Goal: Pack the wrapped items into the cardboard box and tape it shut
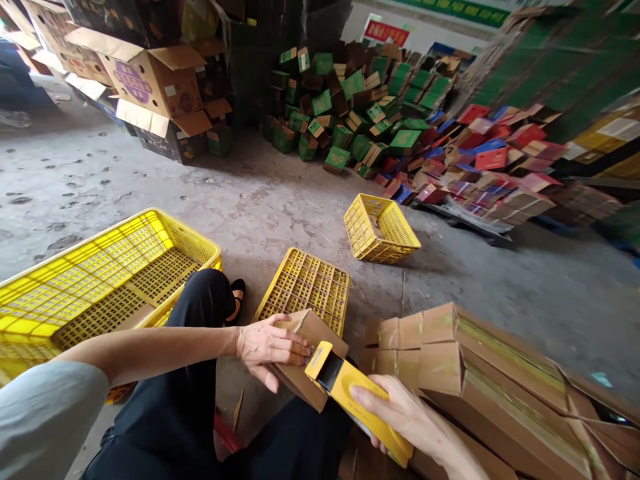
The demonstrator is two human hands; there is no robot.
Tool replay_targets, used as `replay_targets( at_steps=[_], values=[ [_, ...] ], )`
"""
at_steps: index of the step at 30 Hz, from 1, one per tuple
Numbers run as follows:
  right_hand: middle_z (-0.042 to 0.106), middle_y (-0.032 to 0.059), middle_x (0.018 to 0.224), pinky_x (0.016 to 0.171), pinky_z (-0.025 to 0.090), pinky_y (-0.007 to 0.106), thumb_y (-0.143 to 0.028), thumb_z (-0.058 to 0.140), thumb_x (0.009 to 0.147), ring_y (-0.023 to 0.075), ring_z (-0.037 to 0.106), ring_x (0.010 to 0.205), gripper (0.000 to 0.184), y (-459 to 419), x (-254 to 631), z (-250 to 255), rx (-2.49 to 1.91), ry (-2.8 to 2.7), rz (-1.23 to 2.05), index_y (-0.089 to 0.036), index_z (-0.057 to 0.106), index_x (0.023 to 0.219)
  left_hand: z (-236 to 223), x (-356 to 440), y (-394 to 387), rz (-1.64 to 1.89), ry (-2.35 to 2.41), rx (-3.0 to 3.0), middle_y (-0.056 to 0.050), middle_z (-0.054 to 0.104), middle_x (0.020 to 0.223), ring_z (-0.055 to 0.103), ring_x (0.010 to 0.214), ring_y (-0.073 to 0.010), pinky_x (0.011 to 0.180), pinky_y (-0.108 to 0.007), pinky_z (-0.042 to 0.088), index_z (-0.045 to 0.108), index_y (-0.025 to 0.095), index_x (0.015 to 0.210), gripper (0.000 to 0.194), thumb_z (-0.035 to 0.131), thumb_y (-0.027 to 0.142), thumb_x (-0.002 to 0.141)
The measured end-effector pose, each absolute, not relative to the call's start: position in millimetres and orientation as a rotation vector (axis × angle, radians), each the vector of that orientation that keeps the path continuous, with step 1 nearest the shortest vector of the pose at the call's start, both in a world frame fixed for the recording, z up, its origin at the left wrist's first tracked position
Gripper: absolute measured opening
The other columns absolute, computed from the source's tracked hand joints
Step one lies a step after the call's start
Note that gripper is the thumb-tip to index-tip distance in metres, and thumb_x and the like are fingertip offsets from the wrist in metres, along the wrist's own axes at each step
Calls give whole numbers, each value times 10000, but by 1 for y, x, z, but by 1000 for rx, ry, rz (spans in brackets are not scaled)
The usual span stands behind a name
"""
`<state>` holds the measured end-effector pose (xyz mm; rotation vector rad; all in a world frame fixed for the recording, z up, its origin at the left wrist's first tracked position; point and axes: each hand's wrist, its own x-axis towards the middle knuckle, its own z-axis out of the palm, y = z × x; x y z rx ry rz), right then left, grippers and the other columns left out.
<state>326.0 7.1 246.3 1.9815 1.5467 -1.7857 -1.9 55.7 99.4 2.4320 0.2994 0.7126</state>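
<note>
A small brown cardboard box [306, 385] lies tilted across my lap, in front of the upturned yellow crate. Over its top face and edge bends my left hand [273, 348], fingers curled on the cardboard and thumb apart on the near side. My right hand [395, 410] is wrapped around a long, narrow yellow box [367, 403], thumb on top. The end flap of the yellow box stands open towards my left fingers, showing a dark inside. That end is close to the cardboard box; whether they touch I cannot tell.
A large yellow crate [216, 257] stands at my left; an upturned yellow crate [320, 283] lies ahead, with a smaller crate [385, 250] beyond. Bundled flat cardboard [500, 373] is stacked at right. Green boxes [345, 137], red boxes [493, 158] and open cartons [155, 87] fill the back.
</note>
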Motion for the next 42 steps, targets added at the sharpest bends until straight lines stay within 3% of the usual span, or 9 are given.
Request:
replay_targets(
  at_steps=[5,9,15,19,25,34,42],
  values=[
    [746,34,700,564,561,284,-777,647,844,221,748,627,658,4,329,248,1968,1553,-1831,-182,591,1120,98,-14,57,722,326,2464,-124,688,1450,617,1365,-344,1281,-491,122,589,345,1512,759,458,841,952],
    [738,24,699,550,560,279,-773,652,848,218,745,630,636,5,327,252,1975,1593,-1816,-190,586,1093,97,-29,52,784,367,2517,-142,681,1454,620,1352,-350,1276,-491,171,561,312,1534,774,499,818,952],
    [736,25,699,530,560,263,-741,647,867,200,741,614,569,10,314,260,2002,1650,-1703,-205,582,1048,101,-21,43,772,454,2679,-197,700,1365,661,1236,-354,1241,-462,304,498,178,1579,1022,521,910,867],
    [729,23,690,496,540,253,-748,658,850,199,734,591,566,12,307,266,1954,1704,-1645,-203,577,980,106,-7,40,745,432,2747,-233,680,1384,660,1233,-366,1192,-452,400,514,115,1549,1049,537,909,862],
    [746,34,706,491,528,234,-811,664,821,210,748,607,634,16,304,269,1938,1702,-1582,-200,580,971,109,-9,37,732,353,2732,-232,494,1617,463,1521,-357,1284,-444,336,388,86,1628,979,488,807,973],
    [749,40,713,511,537,234,-801,634,860,205,753,609,606,16,318,273,1901,1667,-1585,-208,564,966,103,-10,53,682,294,2753,-190,523,1604,440,1546,-327,1311,-452,300,475,117,1594,901,514,778,983],
    [744,37,697,518,538,230,-808,641,843,195,741,607,622,12,321,272,1933,1658,-1614,-203,571,970,120,-13,48,612,340,2772,-191,453,1655,418,1558,-334,1316,-457,287,445,110,1614,985,526,827,944]
  ],
)
